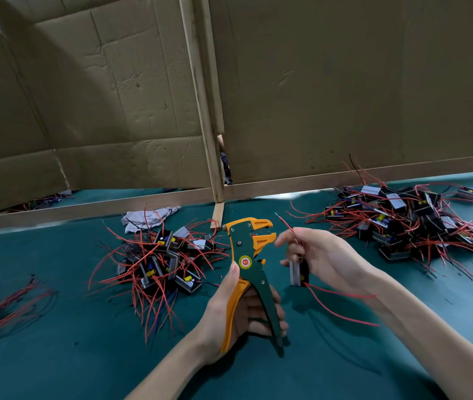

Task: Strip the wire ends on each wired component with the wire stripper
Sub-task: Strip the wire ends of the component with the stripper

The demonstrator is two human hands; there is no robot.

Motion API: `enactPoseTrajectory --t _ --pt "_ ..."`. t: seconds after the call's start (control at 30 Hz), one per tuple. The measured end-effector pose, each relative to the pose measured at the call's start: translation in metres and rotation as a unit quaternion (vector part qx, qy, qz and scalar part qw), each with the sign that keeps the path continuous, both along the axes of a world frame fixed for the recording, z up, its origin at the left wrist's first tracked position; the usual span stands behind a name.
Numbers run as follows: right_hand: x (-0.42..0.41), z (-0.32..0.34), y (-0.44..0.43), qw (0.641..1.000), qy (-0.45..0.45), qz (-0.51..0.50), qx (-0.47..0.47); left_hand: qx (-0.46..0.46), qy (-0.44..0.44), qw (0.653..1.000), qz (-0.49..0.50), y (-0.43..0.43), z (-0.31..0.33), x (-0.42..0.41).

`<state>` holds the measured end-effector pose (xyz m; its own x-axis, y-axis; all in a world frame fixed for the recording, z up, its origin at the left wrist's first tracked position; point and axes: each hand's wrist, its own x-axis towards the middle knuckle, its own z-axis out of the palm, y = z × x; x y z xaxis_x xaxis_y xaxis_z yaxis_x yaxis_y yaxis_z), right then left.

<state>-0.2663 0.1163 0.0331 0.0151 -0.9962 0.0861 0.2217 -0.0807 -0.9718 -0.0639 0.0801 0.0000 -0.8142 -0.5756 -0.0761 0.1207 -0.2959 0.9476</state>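
So the wire (286, 224) can feed into it, my left hand (239, 311) grips the stripper (247, 249) upright. My right hand (323, 256) pinches the wire just beside it.

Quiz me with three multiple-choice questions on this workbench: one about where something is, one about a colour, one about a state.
1. Where is the wire stripper?
A) in the left hand
B) lying on the table
C) leaning on the cardboard

2. What colour are most wires in the middle pile?
A) white
B) red
C) green

3. The wire pinched by the right hand is:
A) clamped in the stripper
B) clear of the stripper
C) lying on the table

Answers: 1 A, fingers wrap its handles. 2 B, red strands spread from it. 3 B, a gap separates wire and tool.
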Motion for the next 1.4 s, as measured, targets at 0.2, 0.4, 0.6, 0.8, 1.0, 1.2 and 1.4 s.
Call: enactPoseTrajectory --t 0.2,0.4,0.6,0.8,1.0,1.2,1.4 --pt "0.001 -0.004 0.002 0.998 0.032 -0.049 0.006 0.011 0.007 1.000 0.013 -0.001 0.001 0.000" --pt "0.001 -0.010 0.001 0.994 0.079 -0.067 0.024 0.016 0.012 1.000 0.017 0.000 0.001 0.001" --pt "0.000 -0.011 0.000 0.995 0.085 -0.038 0.022 0.012 0.014 0.999 0.038 -0.002 -0.001 0.001" --pt "0.003 -0.011 -0.001 0.997 0.063 -0.024 0.024 0.010 0.017 0.999 0.045 -0.003 -0.003 0.002" --pt "0.006 -0.012 -0.001 0.993 0.112 -0.049 0.000 0.026 0.025 0.998 0.045 -0.003 -0.001 0.002" --pt "0.009 -0.017 -0.002 0.983 0.157 -0.080 -0.050 0.036 0.021 0.998 0.049 -0.002 0.001 0.004" --pt "0.010 -0.022 -0.006 0.939 0.323 -0.102 -0.057 0.034 0.019 0.998 0.058 -0.002 0.001 0.004"
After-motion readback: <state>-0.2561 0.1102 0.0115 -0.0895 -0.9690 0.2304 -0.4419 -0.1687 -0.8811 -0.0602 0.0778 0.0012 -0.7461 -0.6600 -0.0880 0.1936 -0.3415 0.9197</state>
